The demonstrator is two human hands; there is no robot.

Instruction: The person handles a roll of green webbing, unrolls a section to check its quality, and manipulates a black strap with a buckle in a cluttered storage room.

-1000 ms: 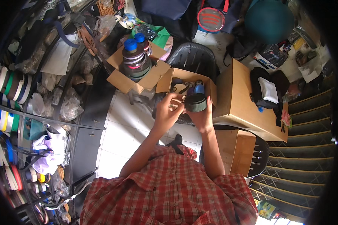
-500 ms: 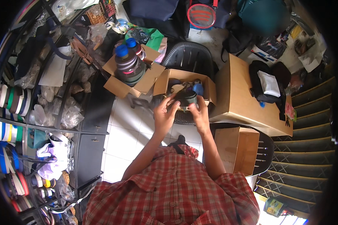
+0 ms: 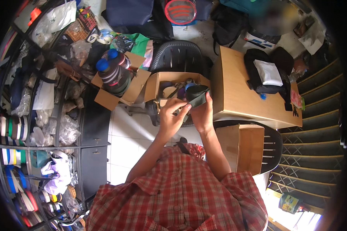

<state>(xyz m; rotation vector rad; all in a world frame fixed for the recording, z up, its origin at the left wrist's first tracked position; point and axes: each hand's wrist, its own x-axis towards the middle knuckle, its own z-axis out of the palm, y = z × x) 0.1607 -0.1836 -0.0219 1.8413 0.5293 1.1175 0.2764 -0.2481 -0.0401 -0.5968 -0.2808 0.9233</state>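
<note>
A dark roll of webbing strap point(image 3: 197, 95) is in my hands, above a cardboard box. My right hand point(image 3: 202, 115) is wrapped around the roll from below, thumb up along its right side. At the roll's lower left, my left hand point(image 3: 172, 115) is closed, thumb and fingers pinching the strap's end. Under the roll, the open cardboard box point(image 3: 152, 86) holds several coiled straps in blue, purple and beige point(image 3: 169, 91). That box stands on a black plastic chair point(image 3: 177, 54), partly hidden by my hands.
Left of it, another open box point(image 3: 138, 86) holds large strap rolls point(image 3: 113, 75). A wooden table point(image 3: 235, 88) with a black bag stands right, above an open carton point(image 3: 250, 150) on another chair. Crowded shelves point(image 3: 46, 146) line the left; a folding metal gate point(image 3: 308, 154) lines the right.
The view has shifted, so surroundings appear moved left. The roll has tilted in my right hand, which now cups it from below, while my left hand has moved down to the strap's end.
</note>
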